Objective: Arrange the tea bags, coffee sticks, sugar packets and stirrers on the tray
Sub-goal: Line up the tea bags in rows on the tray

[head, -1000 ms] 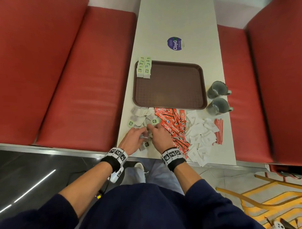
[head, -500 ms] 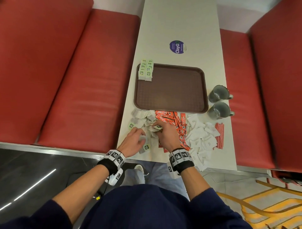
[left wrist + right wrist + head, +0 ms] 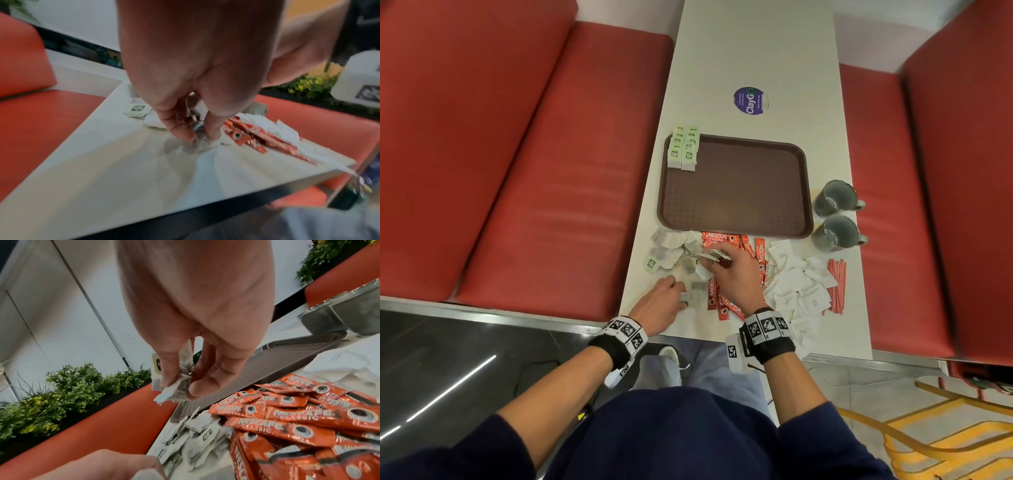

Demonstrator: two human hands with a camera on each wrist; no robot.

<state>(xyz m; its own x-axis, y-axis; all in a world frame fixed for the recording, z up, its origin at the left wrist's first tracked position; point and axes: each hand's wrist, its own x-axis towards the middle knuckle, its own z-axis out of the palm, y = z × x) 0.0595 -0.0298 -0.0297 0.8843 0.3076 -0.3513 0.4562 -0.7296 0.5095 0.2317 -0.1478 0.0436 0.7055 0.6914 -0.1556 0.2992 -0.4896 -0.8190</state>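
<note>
right hand [image 3: 734, 274] lifted forward over coffee sticks [image 3: 756, 250] with pinched tea bags [image 3: 174, 386], left hand [image 3: 661, 301] drawn apart

We saw the left hand [image 3: 661, 301] low, knuckles up, its fingertips [image 3: 180, 131] pinching down together. The right hand [image 3: 736, 274] reached farther forward, raised, thumb and fingers [image 3: 202, 386] closed in a pinching grip. Both bare forearms extended from dark blue sleeves [image 3: 822, 442], with black-and-white patterned wristbands [image 3: 765, 329].
</note>
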